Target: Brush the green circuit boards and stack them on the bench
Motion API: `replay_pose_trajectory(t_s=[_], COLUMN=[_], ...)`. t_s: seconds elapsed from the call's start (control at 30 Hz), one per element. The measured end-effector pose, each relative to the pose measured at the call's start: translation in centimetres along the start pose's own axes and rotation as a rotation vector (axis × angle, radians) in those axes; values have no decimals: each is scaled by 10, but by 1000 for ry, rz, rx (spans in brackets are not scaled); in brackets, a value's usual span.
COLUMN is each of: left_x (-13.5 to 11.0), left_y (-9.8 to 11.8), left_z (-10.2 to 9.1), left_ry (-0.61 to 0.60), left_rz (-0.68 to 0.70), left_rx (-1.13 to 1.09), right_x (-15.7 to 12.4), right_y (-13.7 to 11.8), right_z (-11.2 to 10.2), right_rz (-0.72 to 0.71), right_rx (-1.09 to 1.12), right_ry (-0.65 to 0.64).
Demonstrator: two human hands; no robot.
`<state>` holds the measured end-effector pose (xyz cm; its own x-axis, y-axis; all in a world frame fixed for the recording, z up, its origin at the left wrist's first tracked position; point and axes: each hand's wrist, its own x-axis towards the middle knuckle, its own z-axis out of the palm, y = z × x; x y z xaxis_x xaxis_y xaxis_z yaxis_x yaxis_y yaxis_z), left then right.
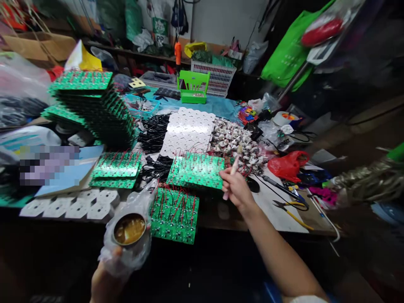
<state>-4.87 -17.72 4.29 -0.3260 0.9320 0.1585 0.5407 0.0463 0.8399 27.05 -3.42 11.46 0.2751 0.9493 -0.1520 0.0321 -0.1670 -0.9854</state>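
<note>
My left hand (105, 280) is low in the view, closed around a small round tin (129, 229) of amber paste wrapped in a clear plastic bag. My right hand (236, 187) grips a thin pink brush-like stick (232, 172) and touches the right edge of a stack of green circuit boards (195, 170) with red wires. Another green board (174, 214) lies at the table's front edge, just right of the tin.
A tall stack of green boards (94, 109) stands at the left, a smaller pile (116, 168) in front. White panels (186, 130), black wires (154, 132), a heap of small white parts (235, 145), a red bag (287, 164), yellow-handled pliers (292, 208) and a green holder (193, 87) crowd the table.
</note>
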Motion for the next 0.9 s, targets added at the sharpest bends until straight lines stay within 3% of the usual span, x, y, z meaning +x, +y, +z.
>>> replay_pose_trajectory(t_s=[0.07,0.17,0.47,0.6,0.9], left_x=[-1,1,11,12,14], left_y=[-9,-16,-10,-8,-5], left_z=[-4,-10,-9,-10,-10], left_ry=[-103,-206,-169,-137,-152], left_rz=[-75,-286,-581,-663,-636], left_rx=[-147,-528,-1169,-1254,-1265], right_x=[8,12,10,9,15], right_y=[5,10,14,14,-8], right_z=[24,40,41,44,42], right_rz=[11,3,-8,27,178], right_rx=[-71,-177,-234,-164,80], right_ry=[-15,-5,55,44,-93])
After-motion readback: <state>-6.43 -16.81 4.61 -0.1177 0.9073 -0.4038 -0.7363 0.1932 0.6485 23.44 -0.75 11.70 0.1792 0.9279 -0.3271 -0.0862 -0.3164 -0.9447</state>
